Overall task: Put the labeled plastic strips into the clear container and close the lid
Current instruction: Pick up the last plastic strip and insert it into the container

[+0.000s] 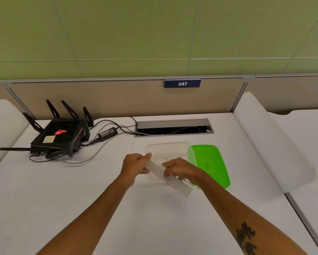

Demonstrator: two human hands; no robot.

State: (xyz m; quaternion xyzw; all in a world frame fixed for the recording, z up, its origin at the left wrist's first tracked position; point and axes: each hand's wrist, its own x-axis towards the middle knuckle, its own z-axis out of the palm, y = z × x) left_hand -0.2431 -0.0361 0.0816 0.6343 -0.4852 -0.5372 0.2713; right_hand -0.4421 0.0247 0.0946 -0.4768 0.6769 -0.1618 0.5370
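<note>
A white labeled strip [170, 178] is held tilted over the near edge of the clear container [168, 147], pinched at its upper end by the left hand [136, 163] and gripped mid-length by the right hand [179, 169]. Loading appears underway; next, the strip must be lowered inside. The green lid [210, 165] lies just beside the container, not yet fitted.

White labeled strips [170, 179] held tilted over the open clear container [168, 148], green lid [209, 164] beside it.
</note>
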